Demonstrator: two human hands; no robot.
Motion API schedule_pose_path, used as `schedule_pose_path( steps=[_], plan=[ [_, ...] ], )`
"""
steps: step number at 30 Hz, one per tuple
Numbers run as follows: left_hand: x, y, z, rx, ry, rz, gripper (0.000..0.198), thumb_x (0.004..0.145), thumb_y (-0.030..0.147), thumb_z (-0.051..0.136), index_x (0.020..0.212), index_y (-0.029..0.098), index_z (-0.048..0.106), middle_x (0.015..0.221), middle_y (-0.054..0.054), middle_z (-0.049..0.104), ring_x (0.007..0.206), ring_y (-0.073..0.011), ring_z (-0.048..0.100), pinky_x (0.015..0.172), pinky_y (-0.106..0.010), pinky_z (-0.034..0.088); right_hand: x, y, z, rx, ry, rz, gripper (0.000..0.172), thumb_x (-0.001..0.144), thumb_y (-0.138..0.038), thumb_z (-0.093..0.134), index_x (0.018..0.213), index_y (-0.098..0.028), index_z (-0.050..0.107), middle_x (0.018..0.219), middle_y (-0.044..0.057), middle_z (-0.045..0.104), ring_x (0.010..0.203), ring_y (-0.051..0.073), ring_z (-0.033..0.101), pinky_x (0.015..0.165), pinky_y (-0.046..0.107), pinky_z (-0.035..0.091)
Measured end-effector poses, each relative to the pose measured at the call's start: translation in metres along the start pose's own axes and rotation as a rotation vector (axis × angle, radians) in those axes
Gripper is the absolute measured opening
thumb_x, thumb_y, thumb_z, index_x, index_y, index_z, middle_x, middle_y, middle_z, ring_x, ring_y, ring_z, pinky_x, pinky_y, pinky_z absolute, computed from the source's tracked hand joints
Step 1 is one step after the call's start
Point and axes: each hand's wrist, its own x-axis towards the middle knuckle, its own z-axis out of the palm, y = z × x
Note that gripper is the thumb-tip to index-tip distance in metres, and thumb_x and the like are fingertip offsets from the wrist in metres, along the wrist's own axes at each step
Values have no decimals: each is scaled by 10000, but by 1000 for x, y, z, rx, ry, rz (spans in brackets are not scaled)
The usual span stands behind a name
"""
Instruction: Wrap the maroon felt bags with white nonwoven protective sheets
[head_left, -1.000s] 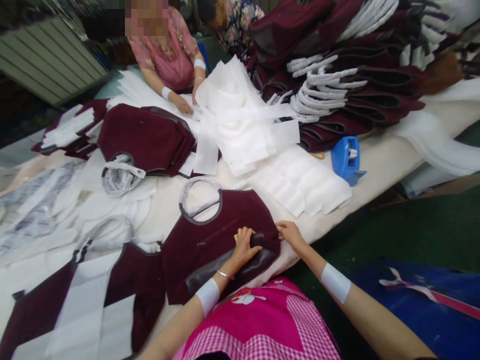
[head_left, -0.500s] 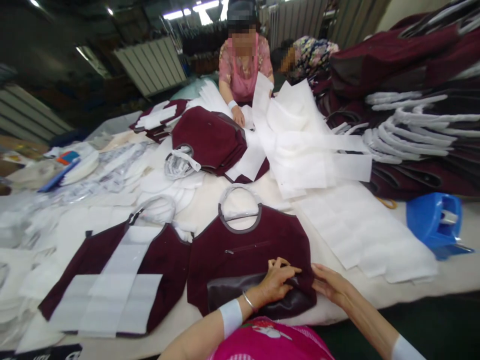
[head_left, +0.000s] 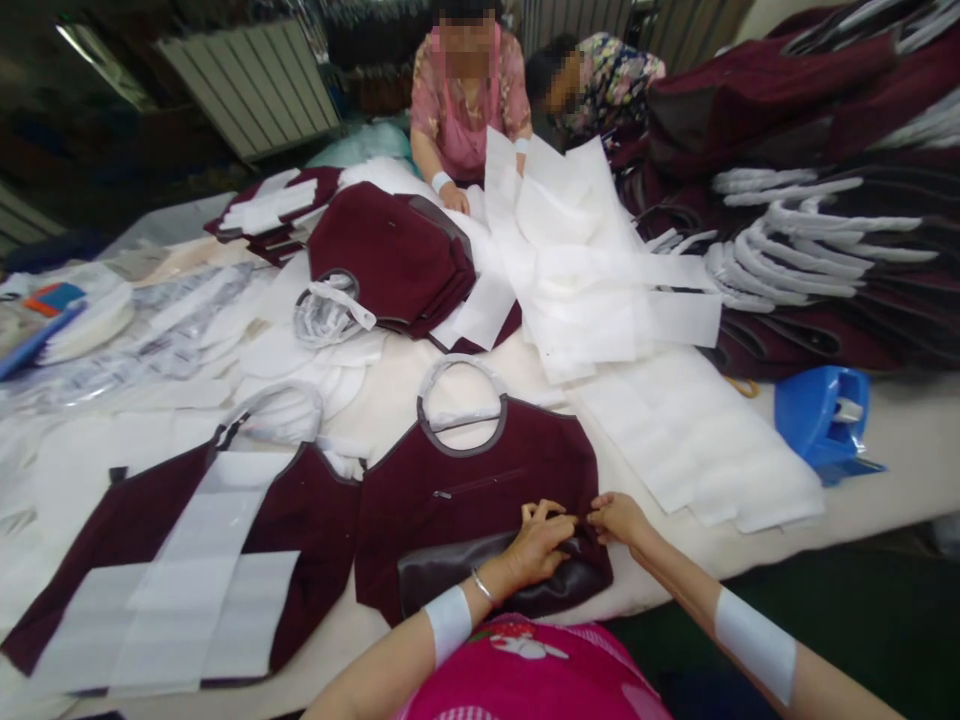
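Observation:
A maroon handbag (head_left: pixel 480 490) lies flat before me, its ring handle (head_left: pixel 461 365) in clear wrap and a dark leather-like panel (head_left: pixel 450 565) along its lower front. On the bag's lower right rests my left hand (head_left: pixel 538 545), palm down, fingers bent and apart. My right hand (head_left: pixel 616 520) is closed at the bag's right edge, fingertips pinched on the fabric close to the left fingertips. Whether something small is also between them is hidden. To the left lies a second maroon bag (head_left: pixel 322 530) with crossed white foam sheets (head_left: pixel 187 570) on it.
Stacked maroon bags (head_left: pixel 382 255) and white sheets (head_left: pixel 600 290) cover the table's far side. A blue tape dispenser (head_left: pixel 817 415) stands right, below a big pile of bags (head_left: pixel 840 350) with wrapped handles. A co-worker (head_left: pixel 469 110) stands across; another person (head_left: pixel 607 85) bends nearby.
My right hand has drawn in from lying along the bag's side with straighter fingers to a pinch at its edge. The left hand stays on the bag. The view has shifted slightly.

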Motion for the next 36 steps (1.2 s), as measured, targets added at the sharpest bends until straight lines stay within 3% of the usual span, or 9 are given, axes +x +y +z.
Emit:
schedule_pose_path(
  steps=[9,13,17,21,27,31,34,36],
  plan=[
    [2,1,1,8,-6,17,161,844,151,587,981,236,592,1276,-16,637,1293,-258,401,952,-450,257,-6,-4,-1,-137,42,12,232,721,-147,670,829,-207,474,467,-92,489,455,112,543,432,220,479],
    [3,2,-1,38,-19,1,211,827,134,595,1012,235,593,1176,-36,667,1299,-263,398,961,-456,256,-7,-9,2,-207,53,-7,240,679,-89,658,856,-191,531,479,-90,496,466,110,556,435,203,465],
    [3,2,-3,22,-33,7,238,833,148,578,1053,237,596,1303,-49,624,1312,-277,385,979,-476,260,2,-13,2,-265,52,-5,303,596,-39,656,859,-174,590,445,-80,512,460,138,589,457,216,473],
    [4,0,-4,-9,-26,-20,216,861,227,576,1075,226,598,1403,-81,560,1288,-285,401,989,-489,291,15,-10,-13,-265,74,-37,356,534,-43,691,855,-174,606,445,-72,537,469,151,600,483,228,485],
    [8,3,-2,-76,113,-118,239,921,434,553,959,207,614,1345,-82,582,1206,-263,470,969,-446,353,4,9,-47,-159,151,-97,299,669,-126,608,966,-142,578,524,-44,553,532,153,606,538,289,556],
    [10,6,-1,-94,153,-150,214,930,408,550,957,209,624,1272,-54,612,1174,-244,497,971,-423,366,-10,3,-63,-145,136,-315,395,699,-153,584,1094,-165,585,918,48,678,878,169,657,842,348,567],
    [9,6,-1,-117,161,-143,230,931,408,550,1025,212,628,1271,-60,612,1183,-242,494,988,-421,364,-13,-15,-69,-326,-176,-694,413,723,-238,666,1134,-227,625,1254,68,625,1203,205,547,1067,396,422],
    [9,6,-1,-117,159,-151,242,929,413,555,1044,212,629,1274,-64,614,1190,-243,491,987,-420,362,-12,-26,-70,-613,-414,-918,397,759,-275,676,1152,-233,633,1280,82,621,1243,242,509,1098,469,341]
  ],
)
